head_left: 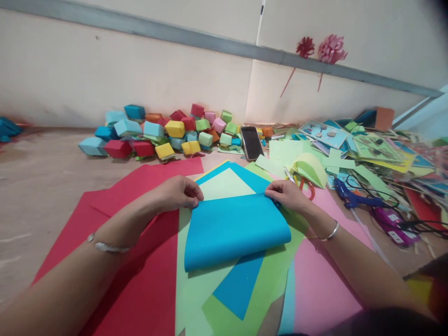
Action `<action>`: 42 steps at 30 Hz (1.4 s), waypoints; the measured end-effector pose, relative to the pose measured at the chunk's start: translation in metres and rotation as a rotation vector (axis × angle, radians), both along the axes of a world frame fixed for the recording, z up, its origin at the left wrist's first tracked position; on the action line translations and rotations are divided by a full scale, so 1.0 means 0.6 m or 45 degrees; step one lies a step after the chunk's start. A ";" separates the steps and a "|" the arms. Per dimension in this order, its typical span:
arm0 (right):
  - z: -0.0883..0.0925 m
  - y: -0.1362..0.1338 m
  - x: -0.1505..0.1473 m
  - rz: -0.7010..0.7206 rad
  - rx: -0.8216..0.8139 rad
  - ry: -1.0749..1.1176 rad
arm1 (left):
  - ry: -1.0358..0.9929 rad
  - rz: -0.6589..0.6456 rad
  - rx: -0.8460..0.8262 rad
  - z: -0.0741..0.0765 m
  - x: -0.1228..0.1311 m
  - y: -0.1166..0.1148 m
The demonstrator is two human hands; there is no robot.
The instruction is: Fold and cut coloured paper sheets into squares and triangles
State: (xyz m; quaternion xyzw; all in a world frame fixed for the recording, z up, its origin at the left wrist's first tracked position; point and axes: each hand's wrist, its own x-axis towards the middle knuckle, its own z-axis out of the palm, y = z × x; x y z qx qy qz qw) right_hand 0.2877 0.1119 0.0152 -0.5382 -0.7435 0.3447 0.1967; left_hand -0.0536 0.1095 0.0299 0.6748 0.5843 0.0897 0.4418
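A sheet of blue paper [238,228] is bent over on itself, with a rounded fold toward me and its edges at the far side. My left hand [184,192] pinches its far left corner between thumb and fingers. At the far right corner, my right hand [280,191] pinches the same sheet. Beneath lie pale green paper [194,294], a darker blue piece [241,287] and red sheets [140,275]. Pink paper [322,284] spreads under my right forearm. Orange-handled scissors [308,188] lie just beyond my right hand, partly covered.
Several coloured paper boxes [154,130] are heaped against the wall. Beside them lies a phone [252,143]. On the right are a blue glue gun [353,193], a purple power strip [395,226] with black cables, and piled paper scraps [378,149]. Two paper flowers [332,49] hang on the wall rail.
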 end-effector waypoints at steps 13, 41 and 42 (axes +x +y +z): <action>-0.042 0.004 -0.031 0.124 0.564 -0.556 | 0.632 -0.118 0.423 0.006 0.027 -0.022; -0.029 0.001 -0.045 0.155 0.520 -0.745 | 0.522 -0.702 0.720 -0.036 0.121 -0.002; -0.029 0.001 -0.044 0.152 0.517 -0.737 | 0.550 -0.705 0.750 -0.040 0.119 -0.006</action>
